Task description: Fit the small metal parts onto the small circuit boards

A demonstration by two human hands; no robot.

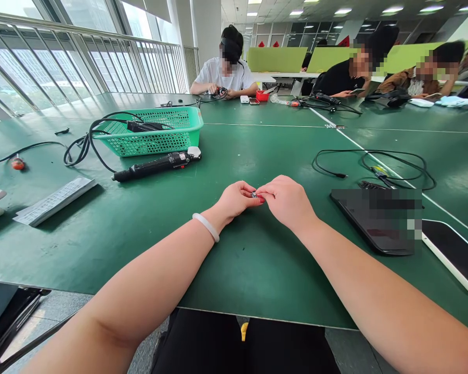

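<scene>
My left hand (237, 201) and my right hand (284, 200) meet above the green table (234, 259), fingertips almost touching. Between the thumb and fingers of the left is a tiny silvery metal piece (254, 195), too small to name. The right hand's thumb and index finger are pinched at that same piece, and its other fingers curl in. A white band circles my left wrist. Ahead and to the left lies a black electric screwdriver (156, 165) with a cable at its end.
A green plastic basket (159, 140) holds a black cabled device. Folded paper (54, 200) lies left. On the right are a black cable (378, 161), a dark flat case (374, 223) and a white-edged phone (454, 252). Several people sit beyond, one in a white shirt (214, 75).
</scene>
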